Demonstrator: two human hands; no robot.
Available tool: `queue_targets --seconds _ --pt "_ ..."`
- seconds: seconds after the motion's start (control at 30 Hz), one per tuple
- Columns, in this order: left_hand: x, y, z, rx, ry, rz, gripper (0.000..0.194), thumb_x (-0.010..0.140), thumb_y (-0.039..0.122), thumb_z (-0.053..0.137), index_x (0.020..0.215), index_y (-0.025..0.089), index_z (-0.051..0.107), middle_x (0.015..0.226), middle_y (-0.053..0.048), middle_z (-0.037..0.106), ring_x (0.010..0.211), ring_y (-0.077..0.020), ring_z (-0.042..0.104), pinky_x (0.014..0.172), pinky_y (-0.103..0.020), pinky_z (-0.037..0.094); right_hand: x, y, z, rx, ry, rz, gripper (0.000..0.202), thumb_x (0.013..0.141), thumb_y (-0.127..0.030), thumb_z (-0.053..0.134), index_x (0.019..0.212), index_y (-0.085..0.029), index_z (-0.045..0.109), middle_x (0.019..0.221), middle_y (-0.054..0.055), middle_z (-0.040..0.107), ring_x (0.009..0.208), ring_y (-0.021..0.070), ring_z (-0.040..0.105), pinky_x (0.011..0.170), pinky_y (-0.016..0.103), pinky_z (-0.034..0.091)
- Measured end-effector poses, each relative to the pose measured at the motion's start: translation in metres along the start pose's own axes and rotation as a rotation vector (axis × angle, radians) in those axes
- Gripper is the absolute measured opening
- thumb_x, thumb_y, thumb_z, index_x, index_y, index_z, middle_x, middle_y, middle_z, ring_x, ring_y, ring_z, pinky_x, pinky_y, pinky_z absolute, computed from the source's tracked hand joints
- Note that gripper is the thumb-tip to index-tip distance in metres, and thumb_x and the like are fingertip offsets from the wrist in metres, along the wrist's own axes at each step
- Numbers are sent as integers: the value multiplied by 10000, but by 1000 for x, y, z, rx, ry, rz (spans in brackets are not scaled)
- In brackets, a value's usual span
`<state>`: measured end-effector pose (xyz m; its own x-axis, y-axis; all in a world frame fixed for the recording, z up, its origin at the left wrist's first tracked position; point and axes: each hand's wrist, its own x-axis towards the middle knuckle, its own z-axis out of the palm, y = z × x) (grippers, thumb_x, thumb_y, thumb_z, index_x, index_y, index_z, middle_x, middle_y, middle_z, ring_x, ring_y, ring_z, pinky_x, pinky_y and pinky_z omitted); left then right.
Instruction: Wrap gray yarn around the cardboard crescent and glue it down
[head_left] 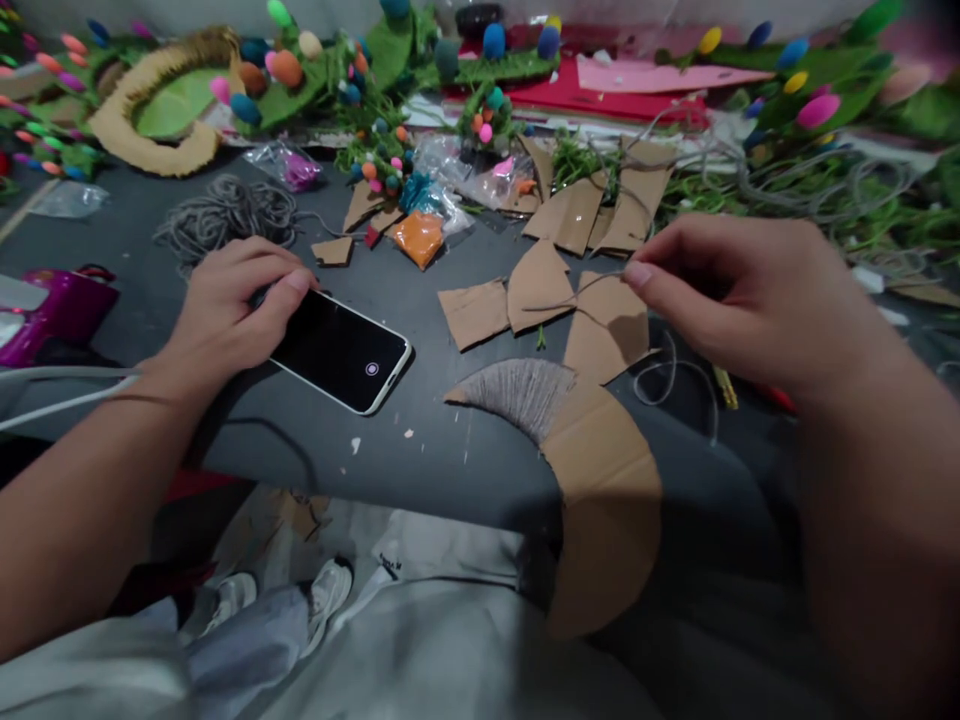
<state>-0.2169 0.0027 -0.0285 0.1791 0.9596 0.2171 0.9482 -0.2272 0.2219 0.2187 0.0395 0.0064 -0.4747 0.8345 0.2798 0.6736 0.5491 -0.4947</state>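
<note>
My left hand (244,300) is closed around the far left end of a smartphone (337,350) with a dark screen and pale case, lying on the table. Raised over the right side, my right hand (720,285) pinches a thin strand of grey yarn (559,303) between thumb and forefinger. Below it, a crescent-shaped piece of cardboard (611,480) hangs partly over the table's front edge. Its upper left arm is wrapped in grey yarn (521,390); the rest is bare brown. A loose loop of yarn (675,375) lies under my right hand.
Cut cardboard scraps (540,285) lie mid-table. A grey yarn bundle (232,215) is behind my left hand, near bags of orange (418,238) and purple material (300,172). A tan wrapped crescent (154,130) and green decorations with coloured balls line the back. A purple object (64,315) stands left.
</note>
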Motion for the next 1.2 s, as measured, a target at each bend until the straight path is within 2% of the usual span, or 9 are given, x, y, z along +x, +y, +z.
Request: queue_targets --seconds 0.23,0.47,0.8,0.9,0.97,1.07,1.1,1.13,1.2 --pt "-8 5 -1 54 31 -6 322 1014 421 427 1030 253 701 1153 47 672 1086 -171 606 1076 -376 460 1 6 2 24 53 46 160 875 -318 674 821 -170 699 586 -26 563 528 63 445 528 247 337" --pt "-9 7 -2 3 20 -27 338 1032 427 385 1080 268 679 1162 46 669 1125 -181 598 1097 -397 442 2 8 3 -15 29 98 125 881 -285 687 812 -183 704 577 -26 555 515 75 437 522 260 338" --pt "-3 1 4 -62 91 38 313 1001 430 458 969 244 707 1113 25 657 1033 -178 607 1022 -360 456 3 8 5 28 34 83 180 882 -311 665 808 -153 706 570 -38 528 517 52 407 524 253 303" --pt "-4 -7 3 -60 74 51 320 996 428 457 968 232 708 1087 10 663 1021 -198 621 986 -376 461 3 7 3 61 -7 90 188 889 -326 653 830 -156 707 596 -25 550 539 68 430 536 259 325" --pt "-5 -10 1 -80 138 26 313 991 423 458 971 244 714 1076 15 679 1034 -218 627 995 -405 455 2 7 1 101 -67 98 199 897 -344 648 845 -161 707 601 -18 558 540 80 440 522 258 330" --pt "-5 8 -8 -113 325 13 307 991 399 447 998 263 722 1088 6 699 1077 -254 624 1041 -458 424 2 4 -6 194 -211 103 221 913 -377 636 863 -170 698 625 -12 571 552 92 455 503 251 344" --pt "-4 21 -11 -127 387 40 252 969 371 497 994 262 723 1082 -2 706 1080 -260 625 1045 -460 423 3 2 -9 232 -265 109 224 914 -387 636 864 -177 692 636 -12 575 561 96 461 503 249 350" --pt "0 38 -14 -167 396 125 178 923 340 582 995 258 722 1052 -10 715 1020 -249 640 1006 -439 454 4 -1 -12 269 -314 117 220 913 -394 639 866 -184 685 648 -11 579 574 101 470 506 246 359" --pt "11 80 -18 -297 166 315 174 870 266 673 1040 244 701 1038 -25 718 969 -220 660 934 -376 498 7 -9 -20 307 -381 127 200 903 -390 646 855 -196 665 673 -9 588 601 111 491 521 244 377"
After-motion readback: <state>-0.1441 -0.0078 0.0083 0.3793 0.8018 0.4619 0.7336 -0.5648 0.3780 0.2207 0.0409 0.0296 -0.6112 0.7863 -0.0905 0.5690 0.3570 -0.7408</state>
